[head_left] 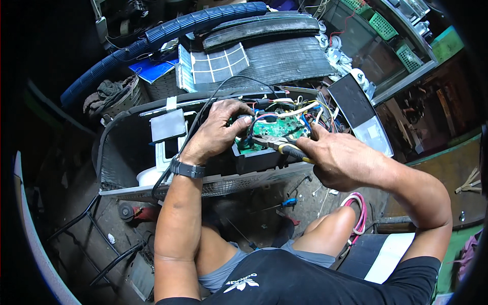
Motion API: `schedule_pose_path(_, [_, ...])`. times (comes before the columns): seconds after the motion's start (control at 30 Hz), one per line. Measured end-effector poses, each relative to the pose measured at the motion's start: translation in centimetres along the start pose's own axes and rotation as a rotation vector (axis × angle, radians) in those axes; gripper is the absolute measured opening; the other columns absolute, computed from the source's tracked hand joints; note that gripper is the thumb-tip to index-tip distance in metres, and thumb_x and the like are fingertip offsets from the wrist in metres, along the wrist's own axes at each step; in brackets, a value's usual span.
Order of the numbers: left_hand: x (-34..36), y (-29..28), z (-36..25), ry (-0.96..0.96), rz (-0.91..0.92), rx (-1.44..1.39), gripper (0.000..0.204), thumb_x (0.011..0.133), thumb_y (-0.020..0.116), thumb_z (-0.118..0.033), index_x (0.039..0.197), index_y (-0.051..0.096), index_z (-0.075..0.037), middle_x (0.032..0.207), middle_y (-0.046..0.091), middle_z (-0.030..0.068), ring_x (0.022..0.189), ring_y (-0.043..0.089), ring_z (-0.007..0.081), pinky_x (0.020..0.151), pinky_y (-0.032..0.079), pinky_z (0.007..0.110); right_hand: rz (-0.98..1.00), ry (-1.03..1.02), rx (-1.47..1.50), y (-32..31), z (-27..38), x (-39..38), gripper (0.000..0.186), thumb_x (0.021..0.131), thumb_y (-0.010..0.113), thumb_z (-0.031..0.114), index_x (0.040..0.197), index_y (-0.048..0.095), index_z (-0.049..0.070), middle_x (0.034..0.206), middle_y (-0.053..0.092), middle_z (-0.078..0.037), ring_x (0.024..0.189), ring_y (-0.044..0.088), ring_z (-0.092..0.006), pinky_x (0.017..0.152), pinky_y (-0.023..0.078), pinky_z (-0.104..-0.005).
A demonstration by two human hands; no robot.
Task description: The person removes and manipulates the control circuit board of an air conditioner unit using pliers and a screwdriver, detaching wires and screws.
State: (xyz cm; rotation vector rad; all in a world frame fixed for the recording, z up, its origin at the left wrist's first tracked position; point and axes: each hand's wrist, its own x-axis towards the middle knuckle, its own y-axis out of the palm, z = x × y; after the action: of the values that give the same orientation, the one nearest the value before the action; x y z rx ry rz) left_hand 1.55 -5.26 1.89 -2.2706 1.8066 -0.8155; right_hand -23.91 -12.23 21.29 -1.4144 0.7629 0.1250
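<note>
A green circuit board (277, 128) sits in a dark housing inside the opened casing of an appliance, with red, blue, white and black wires running over it. At the board's left end, my left hand (218, 128) is closed, thumb and forefinger pinching dark wires (250, 133). My right hand (345, 155) grips pliers (290, 150) with black and yellow handles. Their jaws point left and lie over the board's near left part, close to my left fingertips. Whether the jaws bite on a wire is too small to tell. A black cable (199, 119) loops past my left wrist.
The long casing (223, 184) lies across in front of my knees. Behind it are grey panels (290, 61) and a blue cylindrical fan (203, 20). A blue-handled screwdriver (288, 202) and a pink hose coil (361, 213) lie on the floor. A glass cabinet stands far right.
</note>
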Motion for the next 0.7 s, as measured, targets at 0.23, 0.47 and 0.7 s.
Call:
schedule_pose_path(0.23, [0.2, 0.0, 0.5, 0.003, 0.029, 0.029, 0.031, 0.106, 0.061, -0.032, 0.123, 0.070, -0.007, 0.122, 0.063, 0.0114, 0.124, 0.053, 0.0301, 0.115, 0.040, 0.044, -0.161, 0.000, 0.251, 3.7, 0.2, -0.7, 0.052, 0.091, 0.063, 0.006, 0.141, 0.051, -0.004, 0.118, 0.060, -0.035, 0.106, 0.068, -0.0509, 0.096, 0.054, -0.0583])
schedule_pose_path(0.47, [0.1, 0.6, 1.4, 0.078, 0.017, 0.030, 0.030, 0.111, 0.049, -0.027, 0.124, 0.069, -0.008, 0.127, 0.061, 0.0125, 0.129, 0.050, 0.0325, 0.119, 0.036, 0.044, -0.321, -0.051, 0.231, 4.3, -1.8, -1.4, 0.050, 0.090, 0.062, 0.006, 0.140, 0.057, 0.002, 0.115, 0.059, -0.030, 0.110, 0.064, -0.0486, 0.098, 0.052, -0.0558])
schedule_pose_path(0.7, [-0.2, 0.0, 0.1, -0.004, 0.034, 0.027, 0.034, 0.106, 0.064, -0.035, 0.126, 0.072, -0.009, 0.126, 0.064, 0.0105, 0.129, 0.053, 0.0303, 0.118, 0.039, 0.045, 0.023, 0.072, -0.131, -2.8, 0.1, -0.3, 0.045, 0.089, 0.064, 0.010, 0.134, 0.066, 0.002, 0.119, 0.065, -0.029, 0.109, 0.072, -0.0471, 0.095, 0.059, -0.0539])
